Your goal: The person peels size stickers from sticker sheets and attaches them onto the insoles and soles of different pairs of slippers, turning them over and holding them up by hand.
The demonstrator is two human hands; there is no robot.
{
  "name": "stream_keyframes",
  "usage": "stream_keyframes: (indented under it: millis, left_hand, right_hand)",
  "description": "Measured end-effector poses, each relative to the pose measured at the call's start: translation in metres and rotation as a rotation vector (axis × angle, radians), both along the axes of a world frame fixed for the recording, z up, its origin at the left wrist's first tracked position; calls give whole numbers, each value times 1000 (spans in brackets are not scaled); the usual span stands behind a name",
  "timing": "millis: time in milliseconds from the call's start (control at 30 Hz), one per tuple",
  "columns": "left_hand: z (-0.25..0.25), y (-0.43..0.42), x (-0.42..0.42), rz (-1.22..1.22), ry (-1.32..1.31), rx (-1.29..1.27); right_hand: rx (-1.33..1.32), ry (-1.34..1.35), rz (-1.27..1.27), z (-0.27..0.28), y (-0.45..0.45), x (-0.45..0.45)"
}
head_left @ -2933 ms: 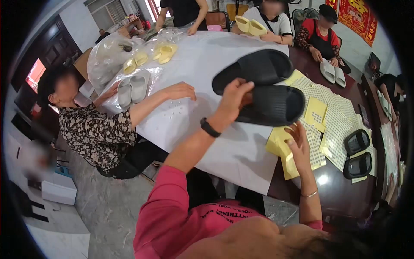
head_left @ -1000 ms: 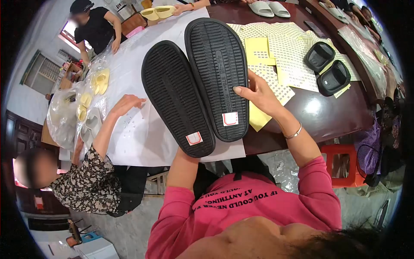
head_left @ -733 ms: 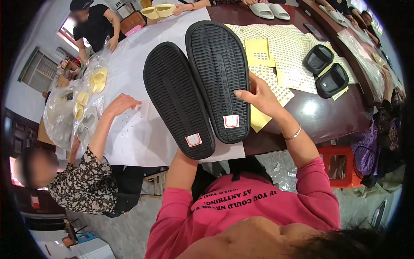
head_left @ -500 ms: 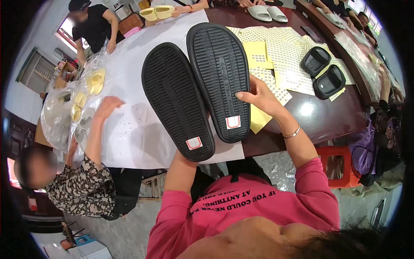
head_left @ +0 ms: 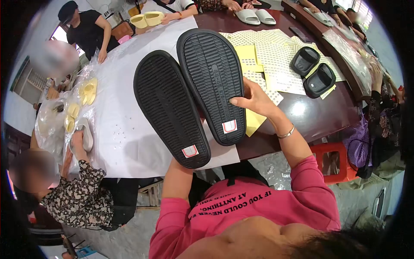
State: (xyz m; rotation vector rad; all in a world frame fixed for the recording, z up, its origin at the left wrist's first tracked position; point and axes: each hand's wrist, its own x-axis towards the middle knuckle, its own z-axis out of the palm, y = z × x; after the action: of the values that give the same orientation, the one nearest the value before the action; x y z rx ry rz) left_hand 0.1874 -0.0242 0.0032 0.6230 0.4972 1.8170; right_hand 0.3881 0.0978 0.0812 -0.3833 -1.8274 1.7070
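Two black slippers show their ribbed soles side by side over the table. The left slipper [head_left: 168, 103] and the right slipper [head_left: 213, 82] each carry a small white sticker with a red border near the lower end. My right hand [head_left: 254, 101] grips the right slipper's edge, thumb on the sole and fingers behind it. My left hand is hidden behind the left slipper; only the forearm below it shows. Sheets of small labels [head_left: 278, 60] lie beyond my right hand, with a smaller black pair [head_left: 319, 80] on their right part.
A co-worker in a floral top [head_left: 79, 198] sits at the left, by grey slippers and yellow slippers [head_left: 88, 91]. Others stand or sit at the far side with pale slippers [head_left: 254, 16]. A red stool [head_left: 334, 162] is at the right, a phone [head_left: 299, 34] beyond the labels.
The black slippers have turned from insoles to stickered soles, and my right hand has taken hold of one. The co-worker at the left has drawn an arm back to the grey slippers.
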Motion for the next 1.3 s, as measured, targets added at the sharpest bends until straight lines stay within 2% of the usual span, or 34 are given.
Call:
stream_keyframes:
  millis: [100,233,400,433,467,533,600,667,700,733,800,867,967,1000,1100,1133,1200,1300]
  left_hand:
    - [40,-13,19,44,-146,77]
    - [32,-3,14,43,-69,0]
    - [73,-38,32,-82,-381,-44]
    - [54,-17,33,113,-75,16]
    - [57,-12,30,179,-81,27]
    - [71,-13,15,360,311,54]
    - [79,-17,-1,498,720,47]
    - [79,-15,-9,641,1056,-264]
    - [77,-9,-4,718,915,-133]
    - [76,-10,-5,737,908,-143]
    - [71,-14,-10,936,1280,-232]
    - [51,-11,-19,958,1327,-322]
    - [38,-20,-24,778,1628,-432]
    - [39,-24,-26,787,1616,-444]
    - [48,-30,-32,888,1634,-166]
    - [49,-29,-38,895,1623,-170]
    - [47,-23,-49,964,1644,59]
    - [37,-14,-74,1018,1720,236]
  right_hand:
    - [57,-55,-23,-1,1,1]
    - [7,-35,-2,-2,-1,0]
    - [-40,-5,80,-22,0,-5]
    - [-5,-53,-8,-31,2,-5]
    - [33,-98,-87,-37,4,-6]
    - [39,-92,-133,-13,0,-4]
    - [75,-55,-203,-19,12,0]
    - [5,36,-323,-34,24,3]
    - [7,46,-330,-38,29,3]
    - [7,59,-342,-41,34,3]
    - [-3,58,-297,-41,32,0]
    - [87,-61,-311,-35,22,-4]
    - [208,-128,-337,-45,23,-7]
    - [295,-175,-362,-48,25,-9]
    - [340,-240,-346,-62,28,-12]
    - [381,-274,-351,-64,28,-14]
    - [374,-273,-350,-66,31,-16]
    - [375,-264,-344,-61,42,-20]
